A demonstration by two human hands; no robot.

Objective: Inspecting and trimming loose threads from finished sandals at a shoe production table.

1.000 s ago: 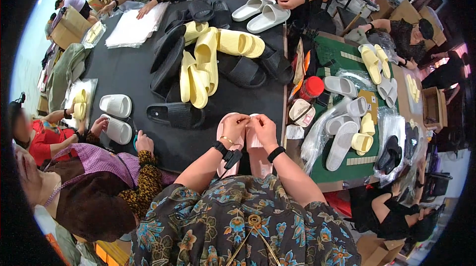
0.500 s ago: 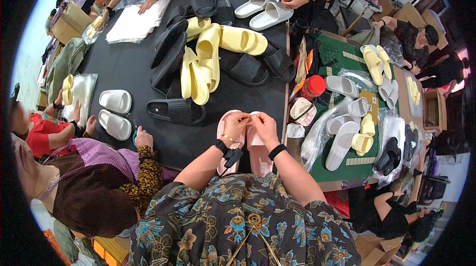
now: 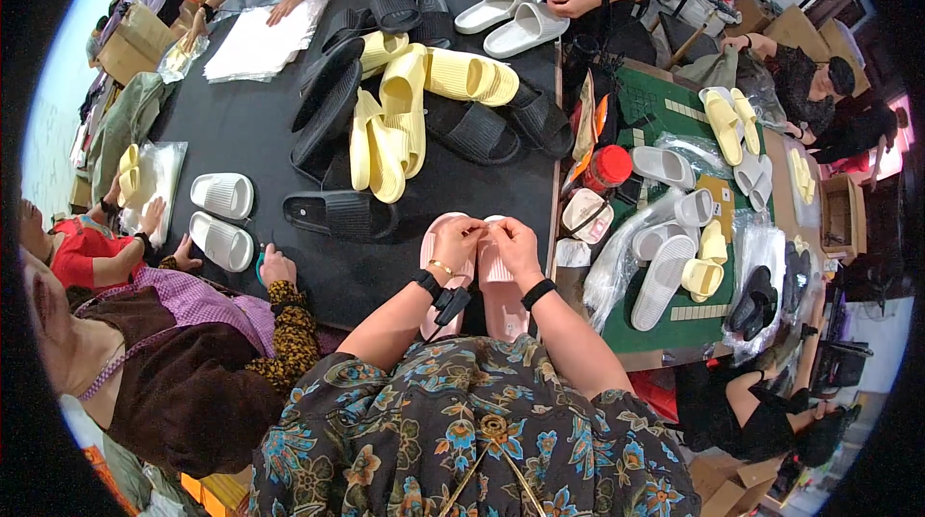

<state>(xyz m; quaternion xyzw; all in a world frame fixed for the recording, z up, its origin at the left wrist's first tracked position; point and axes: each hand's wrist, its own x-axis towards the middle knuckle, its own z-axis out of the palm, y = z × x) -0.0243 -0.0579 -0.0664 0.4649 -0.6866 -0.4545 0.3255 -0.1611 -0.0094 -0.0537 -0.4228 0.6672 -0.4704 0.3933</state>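
Observation:
A pair of pink slippers lies side by side in front of me at the table's near edge: a left slipper (image 3: pixel 431 324) and a right slipper (image 3: pixel 504 303). Over the left one, my left hand (image 3: pixel 457 246) is closed, thumb and fingertips pinched together. My right hand (image 3: pixel 515 249) is bent the same way above the right slipper, its fingertips pressed together near the strap. Anything between the fingers of either hand is too small or hidden to make out. Just beyond lies a single black slipper (image 3: pixel 339 215), apart from both hands.
Yellow slippers (image 3: pixel 403 103) and black slippers are heaped mid-table. White slippers (image 3: pixel 223 194) lie left, beside a co-worker's hand (image 3: pixel 278 265) with scissors. White sheets (image 3: pixel 265 40) are stacked at the far left. A red-lidded jar (image 3: pixel 609 168) and a green mat (image 3: pixel 631 342) are at right.
My hands keep almost the same pinched pose over the pink slippers. The co-worker at left has shifted a little, one hand moving slightly beside the white slippers.

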